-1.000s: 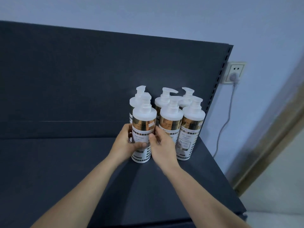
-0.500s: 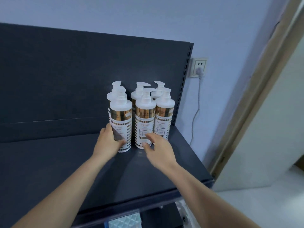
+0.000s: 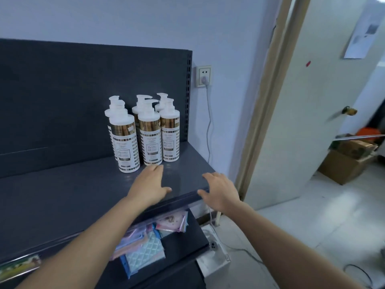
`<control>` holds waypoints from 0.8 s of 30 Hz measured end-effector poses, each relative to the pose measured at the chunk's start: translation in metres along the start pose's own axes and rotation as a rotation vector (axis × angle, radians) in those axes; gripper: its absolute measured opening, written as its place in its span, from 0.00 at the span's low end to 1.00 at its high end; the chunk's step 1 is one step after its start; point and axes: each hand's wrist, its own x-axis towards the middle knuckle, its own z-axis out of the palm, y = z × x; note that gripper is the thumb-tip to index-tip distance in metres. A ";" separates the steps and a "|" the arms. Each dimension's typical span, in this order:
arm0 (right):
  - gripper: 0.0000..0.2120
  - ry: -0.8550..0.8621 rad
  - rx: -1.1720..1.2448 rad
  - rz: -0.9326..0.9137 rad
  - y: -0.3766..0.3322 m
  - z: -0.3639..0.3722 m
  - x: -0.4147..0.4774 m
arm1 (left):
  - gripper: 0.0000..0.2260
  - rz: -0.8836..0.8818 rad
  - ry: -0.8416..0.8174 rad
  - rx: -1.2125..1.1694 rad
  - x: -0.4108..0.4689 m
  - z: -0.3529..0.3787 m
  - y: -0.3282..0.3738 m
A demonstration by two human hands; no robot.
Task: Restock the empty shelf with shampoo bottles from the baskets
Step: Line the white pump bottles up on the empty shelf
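Closest to the viewer, 2 bare forearms reach forward over a dark grey shelf. The left hand lies flat and open above the shelf's front right part, fingers straight, holding nothing. The right hand is also open and empty, its fingers spread over the shelf's front right corner.

Below the shelf's front edge, a lower shelf holds pastel packets.

Just beyond the left fingertips, 6 shampoo bottles stand upright at the shelf's right rear. They are white pump bottles with gold bands, packed in 2 rows of 3. The front left bottle stands slightly nearer the shelf's front than its neighbours. The fingertips may be touching the base of the middle front bottle; the angle is too shallow to be sure. The shelf is bare to the left of the bottles. No basket is in view.

Behind the shelf rises its dark back panel. Past the shelf's right end are a wall socket with a plugged cable, an open door and a cardboard box.

The restocking looks only partly done. The bottles are tall, narrow and close together, so a careless brush from either hand could tip 1 into the rest. The shelf's right end has no visible side wall, so a bottle nudged that way could drop off.
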 end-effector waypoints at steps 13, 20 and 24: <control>0.24 -0.001 -0.157 0.473 0.051 0.003 -0.101 | 0.31 0.570 -0.161 0.122 -0.015 0.042 0.071; 0.25 -0.009 -0.141 0.821 0.033 0.029 -0.175 | 0.28 0.872 -0.253 0.166 -0.040 0.062 0.076; 0.24 -0.004 -0.118 0.981 0.011 0.044 -0.236 | 0.26 1.000 -0.324 0.143 -0.068 0.073 0.079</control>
